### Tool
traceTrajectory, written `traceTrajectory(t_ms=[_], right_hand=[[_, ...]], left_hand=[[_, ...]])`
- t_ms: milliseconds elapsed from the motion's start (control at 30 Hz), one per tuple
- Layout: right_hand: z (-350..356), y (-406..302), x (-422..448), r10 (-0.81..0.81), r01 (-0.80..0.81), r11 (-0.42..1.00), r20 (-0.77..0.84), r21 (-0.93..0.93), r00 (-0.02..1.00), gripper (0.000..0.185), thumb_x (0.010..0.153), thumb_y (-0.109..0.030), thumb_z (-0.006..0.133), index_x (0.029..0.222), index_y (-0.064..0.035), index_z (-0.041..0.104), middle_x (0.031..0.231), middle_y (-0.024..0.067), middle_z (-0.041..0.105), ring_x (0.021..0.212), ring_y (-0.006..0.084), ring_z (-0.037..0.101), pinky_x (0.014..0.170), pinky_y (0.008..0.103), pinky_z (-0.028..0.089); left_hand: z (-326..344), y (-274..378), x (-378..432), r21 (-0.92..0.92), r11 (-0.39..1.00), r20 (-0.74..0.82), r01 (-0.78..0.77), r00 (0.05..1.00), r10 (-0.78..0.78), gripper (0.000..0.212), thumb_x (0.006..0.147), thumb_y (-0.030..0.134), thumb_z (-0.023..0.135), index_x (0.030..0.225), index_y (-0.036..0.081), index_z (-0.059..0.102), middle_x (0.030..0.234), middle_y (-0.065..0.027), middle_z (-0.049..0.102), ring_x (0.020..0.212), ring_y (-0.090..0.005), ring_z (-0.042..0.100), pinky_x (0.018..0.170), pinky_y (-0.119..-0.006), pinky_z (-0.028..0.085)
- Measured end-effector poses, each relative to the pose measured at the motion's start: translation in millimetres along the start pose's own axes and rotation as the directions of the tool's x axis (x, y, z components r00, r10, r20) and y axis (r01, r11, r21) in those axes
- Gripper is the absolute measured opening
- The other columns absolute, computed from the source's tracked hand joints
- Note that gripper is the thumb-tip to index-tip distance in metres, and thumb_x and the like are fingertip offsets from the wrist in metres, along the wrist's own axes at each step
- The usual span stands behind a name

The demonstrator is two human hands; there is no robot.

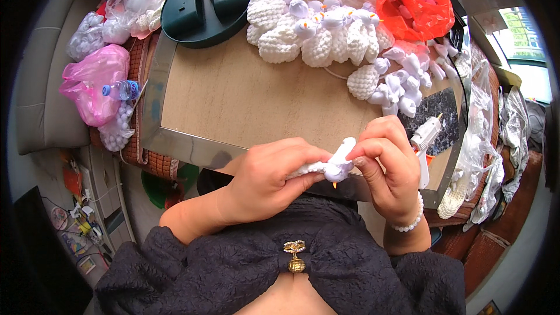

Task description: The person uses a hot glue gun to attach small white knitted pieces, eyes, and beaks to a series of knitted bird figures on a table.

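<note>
Pinched between the thumb and fingers of my left hand (280, 175) is a white knitted piece, mostly covered by the hand. At its end sits a small white fabric bird's head (336, 173) with an orange beak pointing toward me. A white cloth flap (343, 148) rises from the head. My right hand (389, 166) has its thumb and fingertips closed at the flap's edge. Near that hand a white glue gun (426, 135) rests on a dark marbled board (437, 111). Beyond lie several loose white cloth heads (404, 87).
White knitted bodies (280, 41) with orange-beaked heads are grouped at the table's far side. Behind them is a red plastic bag (411, 4) of pink balls. A dark green fan base (208, 6) stands far left. The table has a metal edge (197, 148).
</note>
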State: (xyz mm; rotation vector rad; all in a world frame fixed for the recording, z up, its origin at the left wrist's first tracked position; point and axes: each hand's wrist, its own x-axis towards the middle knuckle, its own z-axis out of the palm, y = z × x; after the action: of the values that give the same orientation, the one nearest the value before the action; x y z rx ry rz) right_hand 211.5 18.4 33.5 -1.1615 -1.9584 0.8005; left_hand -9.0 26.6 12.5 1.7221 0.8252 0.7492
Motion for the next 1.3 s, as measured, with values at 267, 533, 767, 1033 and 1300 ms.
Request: traceTrajectory(t_ms=[267, 533, 767, 1033, 1300], right_hand=[[-0.8, -7.4, 2.6, -0.202, 0.197, 0.945, 0.008, -0.261, 0.979, 0.023, 0.067, -0.01, 0.073, 0.089, -0.0076, 0.069, 0.086, 0.0042, 0.058, 0.082, 0.0233, 0.057, 0.073, 0.036, 0.043], [3.5, -0.5, -1.2, -0.26, 0.216, 0.944, -0.162, -0.248, 0.952, 0.031, 0.069, -0.005, 0.073, 0.1, -0.0052, 0.071, 0.094, 0.0058, 0.061, 0.082, 0.0241, 0.059, 0.071, 0.0361, 0.047], [15.0, 7.3, -1.3, -0.223, 0.18, 0.963, -0.219, -0.201, 0.95, 0.021, 0.075, 0.003, 0.072, 0.095, 0.0012, 0.065, 0.087, 0.0117, 0.063, 0.077, 0.0299, 0.061, 0.068, 0.0379, 0.05], [18.8, 10.1, 2.2, -0.13, 0.119, 0.991, -0.234, -0.06, 0.964, 0.02, 0.075, 0.003, 0.069, 0.092, -0.0011, 0.061, 0.084, 0.0108, 0.061, 0.075, 0.029, 0.059, 0.066, 0.0378, 0.047], [21.9, 2.3, 0.4, -0.247, 0.193, 0.938, -0.166, -0.287, 0.955, 0.023, 0.074, -0.002, 0.07, 0.095, -0.0039, 0.061, 0.085, 0.0089, 0.06, 0.076, 0.0277, 0.059, 0.07, 0.0387, 0.043]], left_hand=[[0.4, -2.9, 1.7, -0.026, 0.999, -0.028, 0.02, 0.999, -0.021, 0.025, 0.081, 0.0, 0.073, 0.106, 0.002, 0.068, 0.089, -0.0111, 0.068, 0.077, -0.0213, 0.067, 0.067, -0.03, 0.051], [3.2, -2.2, -3.4, -0.586, 0.725, 0.098, 0.363, 0.919, -0.381, 0.024, 0.094, 0.006, 0.063, 0.118, 0.001, 0.061, 0.095, -0.0042, 0.067, 0.077, -0.009, 0.061, 0.068, -0.023, 0.05], [7.6, -10.6, -0.4, -0.84, 0.421, 0.17, 0.341, 0.904, -0.392, 0.028, 0.097, 0.011, 0.062, 0.123, 0.001, 0.057, 0.094, -0.0052, 0.064, 0.073, -0.0087, 0.058, 0.063, -0.023, 0.049], [16.4, -10.5, -4.0, -0.856, 0.451, 0.039, 0.252, 0.902, -0.43, 0.025, 0.097, 0.01, 0.062, 0.12, 0.002, 0.059, 0.091, -0.0054, 0.065, 0.071, -0.0095, 0.059, 0.061, -0.023, 0.05], [23.7, -11.0, -4.4, -0.913, 0.373, -0.019, 0.165, 0.896, -0.444, 0.024, 0.097, 0.01, 0.061, 0.119, 0.003, 0.059, 0.089, -0.0059, 0.064, 0.071, -0.0111, 0.059, 0.061, -0.025, 0.05]])
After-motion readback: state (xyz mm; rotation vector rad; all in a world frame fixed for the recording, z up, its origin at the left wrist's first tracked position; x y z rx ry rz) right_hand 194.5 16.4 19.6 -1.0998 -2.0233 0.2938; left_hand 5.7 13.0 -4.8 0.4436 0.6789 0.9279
